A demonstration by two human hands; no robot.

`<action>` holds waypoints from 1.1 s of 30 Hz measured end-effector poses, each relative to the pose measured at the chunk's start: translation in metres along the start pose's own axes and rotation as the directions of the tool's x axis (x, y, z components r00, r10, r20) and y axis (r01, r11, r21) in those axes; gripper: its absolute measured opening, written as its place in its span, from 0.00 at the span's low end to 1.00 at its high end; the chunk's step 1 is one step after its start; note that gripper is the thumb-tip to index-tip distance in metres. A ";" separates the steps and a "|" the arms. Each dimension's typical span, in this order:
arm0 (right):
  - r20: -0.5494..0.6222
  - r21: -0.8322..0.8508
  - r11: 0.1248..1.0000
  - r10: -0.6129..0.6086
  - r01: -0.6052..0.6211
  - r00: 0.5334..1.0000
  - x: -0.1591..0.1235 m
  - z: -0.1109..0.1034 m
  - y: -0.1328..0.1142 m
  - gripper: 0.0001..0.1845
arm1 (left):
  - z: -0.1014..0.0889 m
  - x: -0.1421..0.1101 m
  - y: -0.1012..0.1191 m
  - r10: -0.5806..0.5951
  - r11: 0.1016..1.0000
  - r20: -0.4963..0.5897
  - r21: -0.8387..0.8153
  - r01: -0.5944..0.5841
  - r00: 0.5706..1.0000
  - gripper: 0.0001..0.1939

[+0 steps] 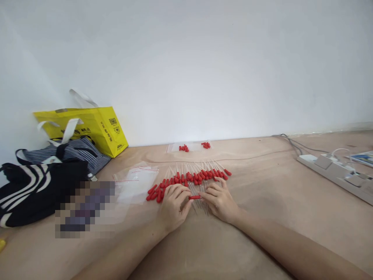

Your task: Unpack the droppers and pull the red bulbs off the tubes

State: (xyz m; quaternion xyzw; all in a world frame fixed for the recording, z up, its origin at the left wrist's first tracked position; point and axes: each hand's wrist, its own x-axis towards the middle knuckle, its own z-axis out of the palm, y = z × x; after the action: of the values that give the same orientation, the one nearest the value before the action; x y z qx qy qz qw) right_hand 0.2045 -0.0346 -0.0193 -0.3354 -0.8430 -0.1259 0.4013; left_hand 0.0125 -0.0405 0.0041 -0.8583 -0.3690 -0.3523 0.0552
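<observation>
The left hand (175, 204) and the right hand (220, 200) are meeting over the table (271, 175), both grasping a short red bulb (194, 197) between their fingertips. The bulb is lying level between them; its 2 ends are disappearing behind the fingers, so whether a tube is sitting inside it cannot be told.

Beneath and between the hands, thin clear tubes (196, 189) are lying loosely, partly covered and too faint to count. Just beyond, red-capped droppers (189, 177) are fanning out in a crowded row, their pale stems pointing toward the wall (233, 77); the left hand is hiding some of them. Farther back, 2 small clusters of red pieces (184, 148) are resting on a clear bag (195, 147), its edges hard to make out.

To the left, plastic bags (136, 186) are overlapping near a pixelated patch (87, 210) that is concealing whatever is there. A black bag (67, 175) is partly covering a striped bag (87, 149), which is blocking part of a yellow bag (107, 128). The right edge is cutting off a power strip (317, 165).
</observation>
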 end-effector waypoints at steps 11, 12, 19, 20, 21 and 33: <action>-0.036 -0.090 0.993 -0.082 0.079 0.996 0.000 -0.004 -0.005 0.10 | 0.016 0.001 -0.001 0.194 0.981 -0.077 0.030 -0.193 0.978 0.07; -0.043 -0.087 0.992 -0.092 0.088 0.995 0.001 -0.004 -0.005 0.09 | 0.016 0.001 -0.001 0.207 0.978 -0.082 0.031 -0.205 0.975 0.07; -0.059 -0.065 0.994 -0.092 0.088 0.994 0.001 -0.006 -0.005 0.08 | 0.012 -0.001 -0.002 0.211 0.977 -0.054 0.022 -0.210 0.976 0.08; -0.058 -0.063 0.994 -0.090 0.086 0.994 0.001 -0.006 -0.005 0.09 | 0.012 -0.001 -0.002 0.209 0.978 -0.049 0.021 -0.208 0.977 0.08; -0.056 -0.060 0.995 -0.088 0.085 0.995 0.001 -0.005 -0.005 0.09 | 0.012 -0.001 -0.002 0.206 0.979 -0.047 0.019 -0.205 0.977 0.09; -0.028 -0.046 0.996 0.073 -0.074 0.997 -0.007 -0.005 0.004 0.09 | 0.009 -0.007 -0.012 0.108 0.994 -0.059 0.001 -0.108 0.992 0.08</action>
State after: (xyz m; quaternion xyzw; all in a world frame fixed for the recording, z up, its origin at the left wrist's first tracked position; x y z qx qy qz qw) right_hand 0.2135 -0.0373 -0.0210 -0.3739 -0.8214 -0.1350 0.4089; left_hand 0.0061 -0.0328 -0.0088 -0.8664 -0.3200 -0.3741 0.0841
